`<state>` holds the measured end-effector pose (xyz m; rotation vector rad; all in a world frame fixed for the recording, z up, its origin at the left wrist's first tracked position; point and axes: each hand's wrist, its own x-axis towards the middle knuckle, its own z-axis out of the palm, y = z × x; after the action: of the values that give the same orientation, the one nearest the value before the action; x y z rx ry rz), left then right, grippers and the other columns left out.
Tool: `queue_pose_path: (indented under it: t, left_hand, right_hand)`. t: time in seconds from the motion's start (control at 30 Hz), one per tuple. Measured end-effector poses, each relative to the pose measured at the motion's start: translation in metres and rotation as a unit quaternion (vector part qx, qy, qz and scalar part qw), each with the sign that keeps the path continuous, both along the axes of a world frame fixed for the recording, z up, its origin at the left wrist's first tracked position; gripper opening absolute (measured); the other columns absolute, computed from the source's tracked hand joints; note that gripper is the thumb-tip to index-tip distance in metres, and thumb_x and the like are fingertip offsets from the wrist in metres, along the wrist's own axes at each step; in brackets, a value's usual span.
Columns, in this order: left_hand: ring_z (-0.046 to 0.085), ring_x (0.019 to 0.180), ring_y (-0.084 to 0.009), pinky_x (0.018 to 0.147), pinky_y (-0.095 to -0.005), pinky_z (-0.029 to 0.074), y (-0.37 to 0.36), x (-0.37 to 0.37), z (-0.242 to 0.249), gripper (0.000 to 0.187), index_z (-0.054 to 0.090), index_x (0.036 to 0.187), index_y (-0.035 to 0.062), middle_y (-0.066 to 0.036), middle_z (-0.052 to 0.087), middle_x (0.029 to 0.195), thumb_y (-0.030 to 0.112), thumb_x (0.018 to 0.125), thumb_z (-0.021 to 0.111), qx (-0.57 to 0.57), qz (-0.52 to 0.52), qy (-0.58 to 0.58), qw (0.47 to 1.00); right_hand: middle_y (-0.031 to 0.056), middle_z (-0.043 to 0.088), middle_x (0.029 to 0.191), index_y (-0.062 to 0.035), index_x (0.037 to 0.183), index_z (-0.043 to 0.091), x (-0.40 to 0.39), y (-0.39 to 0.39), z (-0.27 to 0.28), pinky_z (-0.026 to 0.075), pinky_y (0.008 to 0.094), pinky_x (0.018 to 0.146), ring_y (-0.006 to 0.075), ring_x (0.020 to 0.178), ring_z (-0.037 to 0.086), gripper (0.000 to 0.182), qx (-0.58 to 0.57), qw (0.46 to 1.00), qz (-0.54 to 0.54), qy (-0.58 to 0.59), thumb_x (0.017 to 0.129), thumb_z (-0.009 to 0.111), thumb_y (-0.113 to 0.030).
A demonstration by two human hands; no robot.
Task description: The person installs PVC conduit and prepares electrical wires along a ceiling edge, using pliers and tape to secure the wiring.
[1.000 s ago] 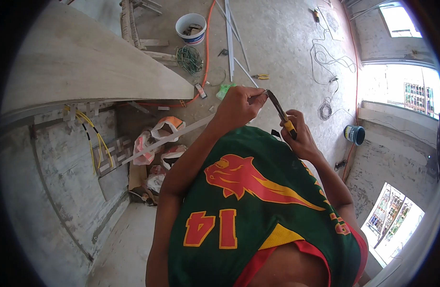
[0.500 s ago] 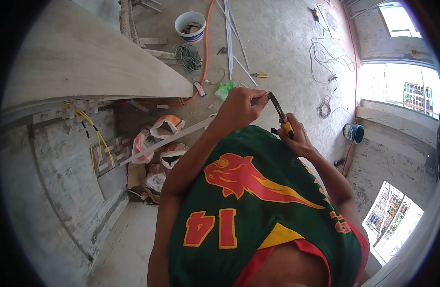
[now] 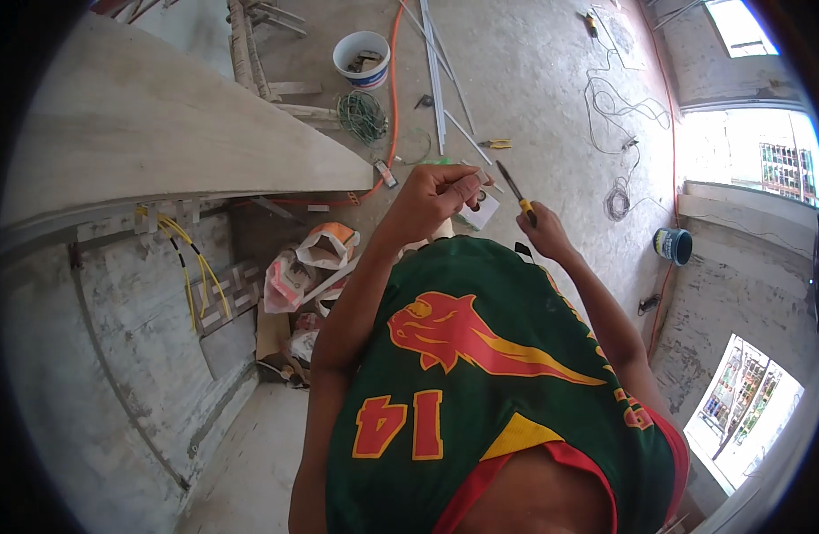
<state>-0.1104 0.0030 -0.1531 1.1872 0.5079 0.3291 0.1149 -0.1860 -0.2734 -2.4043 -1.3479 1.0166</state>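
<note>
My left hand [image 3: 445, 191] is closed in a pinch in front of my body, with a small pale end of a white plastic strip [image 3: 483, 179] showing at the fingertips. More of what looks like the same strip passes behind my left forearm. To the right, my right hand [image 3: 547, 230] is wrapped round the yellow-and-black handle of a tool with a long, narrow dark blade [image 3: 509, 181]. That blade points up and left, apart from my left hand. Just beyond my left hand, a white box-like item [image 3: 482, 212] is partly hidden by it.
White strips [image 3: 436, 89] and yellow pliers [image 3: 496, 144] lie on the concrete floor. A white bucket [image 3: 362, 58], green wire coil [image 3: 362, 117] and orange hose [image 3: 393, 89] are farther off. Open sacks [image 3: 327, 245] stand at left, under a concrete slab [image 3: 205, 133]. A dark bucket [image 3: 673, 246] is at right.
My right hand has drawn the blade away from my left hand, leaving a gap. The white strip at left has swung lower and partly behind my arm. The white box-like item has come into view.
</note>
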Motion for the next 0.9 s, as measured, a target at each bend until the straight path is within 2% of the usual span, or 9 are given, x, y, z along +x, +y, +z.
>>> queue_pose_path:
  t: [0.13, 0.3, 0.4, 0.5, 0.53, 0.6, 0.7, 0.8, 0.9]
  left_hand:
    - [0.046, 0.064, -0.0040, 0.058, -0.0197, 0.038, 0.007, -0.012, -0.005, 0.022, 0.065, 0.106, -0.0017, 0.001, 0.055, 0.071, 0.013, 0.094, 0.053, -0.011, 0.023, -0.020, 0.999]
    - [0.041, 0.062, -0.0028, 0.055, -0.0188, 0.033, 0.008, -0.050, -0.014, 0.024, 0.064, 0.103, -0.0013, 0.003, 0.052, 0.071, 0.019, 0.095, 0.053, 0.043, 0.096, 0.002, 0.994]
    - [0.042, 0.063, -0.0027, 0.056, -0.0191, 0.034, 0.003, -0.070, -0.023, 0.024, 0.065, 0.100, 0.0008, 0.004, 0.051, 0.070, 0.021, 0.095, 0.052, 0.032, 0.098, 0.058, 0.993]
    - [0.042, 0.059, -0.0036, 0.054, -0.0202, 0.034, -0.013, -0.068, -0.052, 0.023, 0.065, 0.099, 0.0025, 0.004, 0.049, 0.068, 0.022, 0.095, 0.053, 0.104, 0.047, 0.159, 0.981]
    - [0.042, 0.058, -0.0042, 0.053, -0.0207, 0.035, -0.017, -0.065, -0.062, 0.023, 0.065, 0.098, 0.0030, 0.004, 0.049, 0.067, 0.022, 0.094, 0.054, 0.145, 0.022, 0.193, 0.970]
    - [0.050, 0.058, -0.0096, 0.055, -0.0271, 0.041, -0.039, -0.042, -0.077, 0.023, 0.066, 0.094, 0.0027, 0.001, 0.056, 0.068, 0.024, 0.090, 0.060, 0.103, -0.010, 0.242, 0.965]
    - [0.058, 0.062, -0.0157, 0.059, -0.0313, 0.046, -0.065, -0.005, -0.105, 0.027, 0.066, 0.093, 0.0011, -0.005, 0.063, 0.072, 0.027, 0.086, 0.064, 0.178, -0.113, 0.287, 0.934]
    - [0.064, 0.070, -0.0257, 0.065, -0.0373, 0.049, -0.091, 0.026, -0.173, 0.036, 0.067, 0.090, 0.0011, -0.014, 0.067, 0.079, 0.037, 0.085, 0.063, 0.203, -0.242, 0.346, 0.883]
    - [0.065, 0.079, -0.0350, 0.071, -0.0432, 0.050, -0.123, 0.058, -0.223, 0.042, 0.068, 0.086, 0.0035, -0.019, 0.067, 0.084, 0.044, 0.084, 0.060, 0.327, -0.353, 0.382, 0.789]
  right_hand:
    - [0.0195, 0.061, 0.091, -0.0017, 0.100, 0.056, -0.018, 0.016, -0.050, 0.046, 0.0455, 0.077, 0.0378, 0.090, 0.059, 0.031, -0.023, 0.992, 0.126, -0.014, 0.081, 0.063, -0.026]
    - [0.0230, 0.062, 0.104, -0.0020, 0.116, 0.049, -0.038, 0.005, -0.062, 0.048, 0.0438, 0.082, 0.0401, 0.092, 0.061, 0.045, 0.063, 0.981, 0.006, 0.183, 0.078, 0.066, -0.020]
    - [0.0195, 0.064, 0.097, -0.0035, 0.119, 0.045, -0.025, -0.029, -0.080, 0.049, 0.0403, 0.078, 0.0334, 0.086, 0.063, 0.045, 0.200, 0.969, -0.016, 0.144, 0.081, 0.065, -0.015]
    - [0.0105, 0.063, 0.086, -0.0081, 0.122, 0.044, -0.003, -0.063, -0.095, 0.049, 0.0317, 0.070, 0.0152, 0.082, 0.061, 0.042, 0.105, 0.931, -0.218, 0.275, 0.085, 0.061, -0.008]
    - [0.0117, 0.063, 0.085, -0.0081, 0.126, 0.042, 0.006, -0.072, -0.088, 0.050, 0.0348, 0.065, 0.0197, 0.077, 0.062, 0.045, 0.054, 0.945, -0.221, 0.237, 0.083, 0.058, -0.010]
    - [0.0133, 0.062, 0.083, -0.0074, 0.127, 0.044, 0.023, -0.098, -0.098, 0.050, 0.0379, 0.057, 0.0234, 0.067, 0.061, 0.050, 0.014, 0.993, -0.110, 0.045, 0.078, 0.055, -0.011]
    - [0.0148, 0.061, 0.081, -0.0063, 0.126, 0.048, 0.038, -0.164, -0.151, 0.049, 0.0394, 0.050, 0.0254, 0.059, 0.059, 0.054, -0.003, 1.000, 0.019, 0.023, 0.073, 0.055, -0.012]
    - [0.0145, 0.061, 0.081, -0.0048, 0.123, 0.052, 0.039, -0.138, -0.078, 0.049, 0.0371, 0.049, 0.0228, 0.058, 0.059, 0.051, -0.386, 0.883, 0.029, 0.264, 0.072, 0.055, -0.009]
    - [0.0121, 0.060, 0.075, -0.0062, 0.119, 0.055, 0.019, -0.148, -0.061, 0.050, 0.0352, 0.049, 0.0213, 0.057, 0.058, 0.047, -0.364, 0.860, 0.033, 0.357, 0.073, 0.056, -0.012]
